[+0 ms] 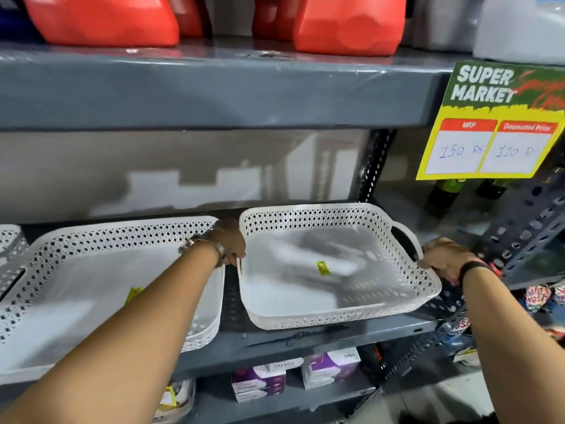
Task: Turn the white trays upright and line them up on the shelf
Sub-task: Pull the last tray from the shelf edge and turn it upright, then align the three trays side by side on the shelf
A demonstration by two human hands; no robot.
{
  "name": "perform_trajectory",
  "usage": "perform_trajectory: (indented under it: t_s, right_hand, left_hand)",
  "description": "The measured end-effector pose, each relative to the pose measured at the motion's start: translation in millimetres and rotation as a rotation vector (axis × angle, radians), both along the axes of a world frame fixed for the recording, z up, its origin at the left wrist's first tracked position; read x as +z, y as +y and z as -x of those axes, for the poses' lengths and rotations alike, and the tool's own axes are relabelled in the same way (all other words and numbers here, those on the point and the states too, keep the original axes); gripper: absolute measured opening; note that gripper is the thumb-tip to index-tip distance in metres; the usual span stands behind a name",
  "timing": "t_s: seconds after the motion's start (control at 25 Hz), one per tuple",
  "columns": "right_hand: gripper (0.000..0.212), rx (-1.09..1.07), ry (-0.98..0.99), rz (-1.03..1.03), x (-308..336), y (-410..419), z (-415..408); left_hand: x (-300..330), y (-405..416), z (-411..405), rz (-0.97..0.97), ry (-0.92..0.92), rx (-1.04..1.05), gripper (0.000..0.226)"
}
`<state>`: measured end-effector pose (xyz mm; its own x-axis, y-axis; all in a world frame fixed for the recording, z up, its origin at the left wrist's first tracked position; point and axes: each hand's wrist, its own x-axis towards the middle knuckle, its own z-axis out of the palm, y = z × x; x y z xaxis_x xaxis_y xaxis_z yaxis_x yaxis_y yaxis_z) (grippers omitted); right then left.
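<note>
Both hands' grips clasp lattice-walled white plastic tray by its handles.

White trays with diamond-perforated walls, grey shelf, red containers, yellow-green price sign

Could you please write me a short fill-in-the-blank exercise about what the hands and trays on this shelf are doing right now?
1. Both hands grip the ____ tray of the two large ones.
2. The right hand holds that tray by its looped ____.
3. A small ____ sticker lies inside it.
4. The containers on the shelf above are ____.

Missing words: right; handle; yellow; red
</note>
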<state>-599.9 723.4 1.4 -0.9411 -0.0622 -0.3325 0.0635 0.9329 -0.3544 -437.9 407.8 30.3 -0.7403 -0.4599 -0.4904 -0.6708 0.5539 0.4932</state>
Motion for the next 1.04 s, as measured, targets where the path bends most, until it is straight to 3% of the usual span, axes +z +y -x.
perform_trajectory:
  t_s: [0.16,0.52,0.64,0.76,0.84,0.92,1.04]
  right_hand:
    - [0.026,-0.038,0.005,0.002,-8.0,-1.1,-6.4]
    - [0.029,0.017,0.093,-0.159,-7.4,-8.6,-13.0]
    - [0.04,-0.049,0.146,-0.167,3.2,-24.0,-23.0]
    - [0.057,-0.02,0.309,0.052,14.9,-86.4,-45.4]
    - [0.068,0.143,0.142,0.313,27.8,-144.1,-77.6]
    - [0.077,0.269,-0.171,0.534,32.8,-189.0,-119.2]
    - [0.092,0.334,-0.413,0.546,19.2,-224.6,-155.1]
  left_hand:
    - [-5.0,16.7,-1.3,0.326,0.001,-0.108,0.034]
    - [-8.2,11.5,-7.8,0.368,-0.036,-0.147,0.04]
    - [-2.6,-0.3,-8.7,0.387,0.084,-0.138,0.04]
    - [4.8,-23.2,-14.6,0.481,0.29,-0.035,0.042]
    - [6.4,-49.8,-33.1,0.569,0.385,0.098,0.043]
    - [-1.0,-85.4,-68.7,0.663,0.393,0.268,0.057]
    - [-17.9,-142.7,-141.4,0.749,0.29,0.489,0.092]
